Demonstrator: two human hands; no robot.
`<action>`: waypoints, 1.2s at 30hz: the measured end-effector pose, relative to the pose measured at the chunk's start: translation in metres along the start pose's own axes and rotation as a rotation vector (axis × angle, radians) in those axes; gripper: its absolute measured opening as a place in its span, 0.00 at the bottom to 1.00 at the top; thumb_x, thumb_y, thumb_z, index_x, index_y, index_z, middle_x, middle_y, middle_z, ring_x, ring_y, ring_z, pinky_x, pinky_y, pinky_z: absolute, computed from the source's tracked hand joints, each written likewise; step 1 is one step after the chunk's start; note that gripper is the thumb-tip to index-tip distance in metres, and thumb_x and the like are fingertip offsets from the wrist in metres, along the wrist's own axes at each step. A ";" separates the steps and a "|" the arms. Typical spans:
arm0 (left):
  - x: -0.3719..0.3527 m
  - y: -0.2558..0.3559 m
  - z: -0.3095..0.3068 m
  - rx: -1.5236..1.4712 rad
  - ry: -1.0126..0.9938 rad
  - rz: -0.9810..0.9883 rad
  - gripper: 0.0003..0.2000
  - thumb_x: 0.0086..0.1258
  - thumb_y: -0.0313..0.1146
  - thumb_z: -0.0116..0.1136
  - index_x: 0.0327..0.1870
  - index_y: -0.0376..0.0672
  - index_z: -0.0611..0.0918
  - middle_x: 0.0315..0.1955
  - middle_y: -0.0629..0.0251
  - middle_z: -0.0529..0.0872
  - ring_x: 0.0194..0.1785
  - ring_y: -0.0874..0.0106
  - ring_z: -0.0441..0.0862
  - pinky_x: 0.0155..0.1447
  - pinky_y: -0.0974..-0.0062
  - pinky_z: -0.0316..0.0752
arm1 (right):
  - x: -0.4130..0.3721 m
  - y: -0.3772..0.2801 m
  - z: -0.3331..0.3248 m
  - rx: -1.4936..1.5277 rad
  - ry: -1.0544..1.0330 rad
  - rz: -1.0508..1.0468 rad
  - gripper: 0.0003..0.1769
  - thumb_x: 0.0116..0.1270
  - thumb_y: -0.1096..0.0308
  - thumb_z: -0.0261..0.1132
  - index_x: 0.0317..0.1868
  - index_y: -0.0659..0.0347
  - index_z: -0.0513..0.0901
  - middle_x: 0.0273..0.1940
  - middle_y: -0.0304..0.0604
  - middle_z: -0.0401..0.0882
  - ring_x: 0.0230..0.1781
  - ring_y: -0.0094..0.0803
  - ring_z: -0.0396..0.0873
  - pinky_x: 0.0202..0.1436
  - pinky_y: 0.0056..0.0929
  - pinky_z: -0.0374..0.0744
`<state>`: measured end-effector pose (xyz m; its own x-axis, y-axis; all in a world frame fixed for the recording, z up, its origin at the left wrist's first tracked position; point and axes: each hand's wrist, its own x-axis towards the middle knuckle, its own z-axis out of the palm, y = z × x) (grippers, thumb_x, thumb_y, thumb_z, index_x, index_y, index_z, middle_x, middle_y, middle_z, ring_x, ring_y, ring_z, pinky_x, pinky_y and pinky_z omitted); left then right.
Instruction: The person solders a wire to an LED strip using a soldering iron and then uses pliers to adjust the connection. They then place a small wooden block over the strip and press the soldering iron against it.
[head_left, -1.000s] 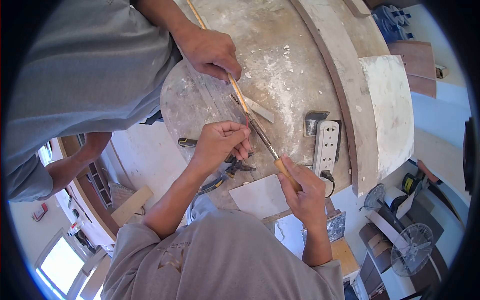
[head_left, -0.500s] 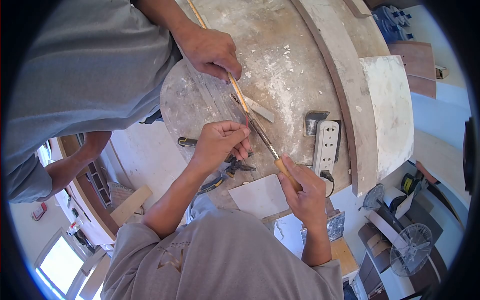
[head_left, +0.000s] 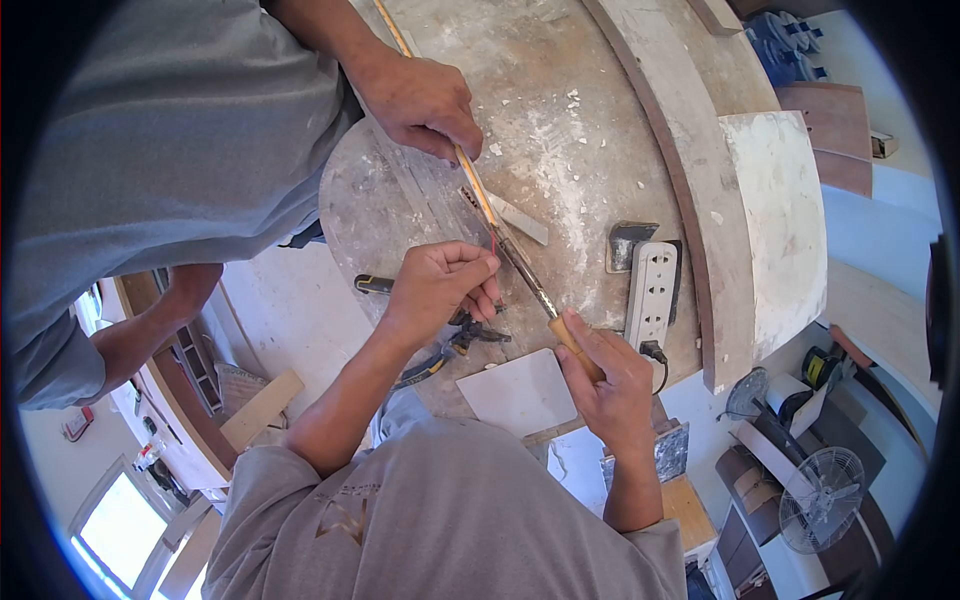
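Observation:
My right hand (head_left: 608, 388) is closed around the wooden handle of a soldering iron (head_left: 532, 276). The iron slants up and left, its tip by the end of a narrow yellowish strip (head_left: 478, 188), possibly an LED strip. Between thumb and forefinger, my left hand (head_left: 447, 284) pinches a thin red wire (head_left: 494, 242) that runs up to the strip's end. Whether tip, wire and strip touch is too small to tell. Another person's hand (head_left: 424, 106) grips the strip farther up. Beneath my left hand lie dark-jawed pliers (head_left: 462, 340), partly hidden.
A white power strip (head_left: 652, 295) with a black plug lies to the right on the dusty table (head_left: 560, 120). A curved board (head_left: 690, 170) runs along the far right. Nearby are a yellow-black handle (head_left: 374, 284), a flat piece (head_left: 520, 218) and a pale panel (head_left: 515, 393).

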<state>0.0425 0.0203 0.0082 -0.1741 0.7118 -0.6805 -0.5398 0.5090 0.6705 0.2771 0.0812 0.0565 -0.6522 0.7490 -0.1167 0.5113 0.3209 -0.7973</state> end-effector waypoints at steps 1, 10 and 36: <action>0.000 0.000 0.000 0.000 -0.001 -0.001 0.08 0.77 0.29 0.62 0.43 0.31 0.84 0.28 0.61 0.88 0.23 0.77 0.84 0.29 0.81 0.81 | 0.000 0.000 0.000 0.001 0.004 -0.005 0.28 0.63 0.78 0.73 0.65 0.58 0.84 0.36 0.50 0.85 0.29 0.41 0.83 0.33 0.33 0.80; 0.000 0.001 -0.001 0.009 0.000 -0.002 0.09 0.77 0.30 0.62 0.41 0.32 0.84 0.27 0.62 0.88 0.23 0.77 0.84 0.28 0.81 0.80 | 0.001 0.001 0.001 0.012 0.022 -0.017 0.28 0.63 0.78 0.73 0.65 0.58 0.84 0.35 0.49 0.85 0.27 0.40 0.83 0.32 0.33 0.80; -0.002 0.005 0.003 0.033 0.020 -0.011 0.09 0.77 0.31 0.61 0.39 0.32 0.84 0.25 0.63 0.87 0.22 0.78 0.83 0.27 0.82 0.78 | -0.001 0.001 0.007 0.019 0.019 0.009 0.29 0.62 0.79 0.73 0.65 0.59 0.83 0.34 0.50 0.84 0.27 0.38 0.81 0.33 0.31 0.79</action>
<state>0.0425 0.0229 0.0131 -0.1851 0.6961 -0.6936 -0.5144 0.5328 0.6720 0.2749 0.0768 0.0519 -0.6367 0.7628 -0.1129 0.5063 0.3031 -0.8074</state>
